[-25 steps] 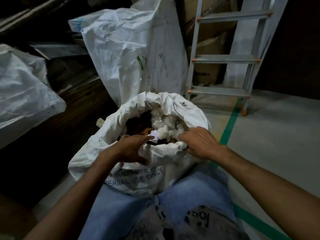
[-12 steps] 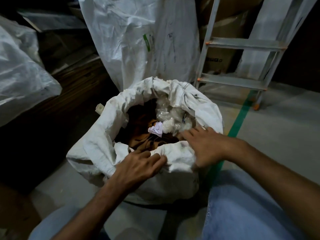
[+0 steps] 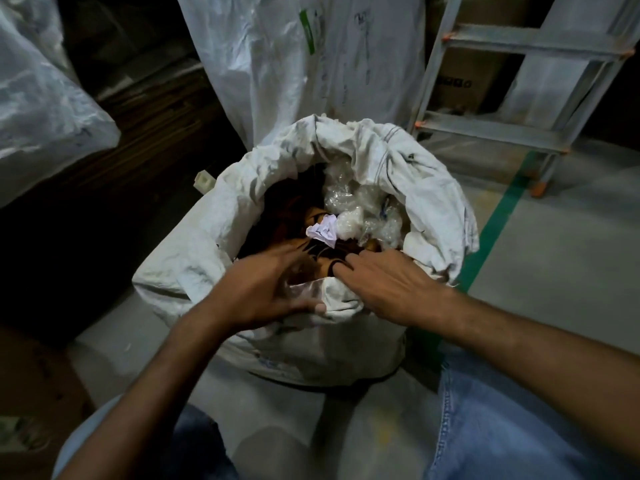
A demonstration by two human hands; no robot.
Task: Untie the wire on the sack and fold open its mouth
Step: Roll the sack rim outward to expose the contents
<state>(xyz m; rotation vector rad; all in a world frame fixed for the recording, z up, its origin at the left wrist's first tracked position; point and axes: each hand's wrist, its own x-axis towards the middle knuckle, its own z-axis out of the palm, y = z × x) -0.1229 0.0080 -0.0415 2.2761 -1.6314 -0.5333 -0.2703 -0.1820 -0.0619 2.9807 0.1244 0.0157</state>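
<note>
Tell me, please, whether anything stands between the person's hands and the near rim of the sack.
Nothing visible does. The left hand and the right hand are both already at the near rim of the sack, whose mouth stands open; no wire can be made out.

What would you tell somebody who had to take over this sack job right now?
Left hand: thumb outside the sack's near rim, fingers spread over the mouth; whether it grips is unclear.
Right hand: fingers tucked over the near rim, palm flat; grip unclear.
Sack: upright on the floor, mouth open, rim rolled outward around most of it. Crumpled paper and clear plastic show inside.
Done: no wire visible at the mouth.
Left: finish folding down the near rim.
</note>
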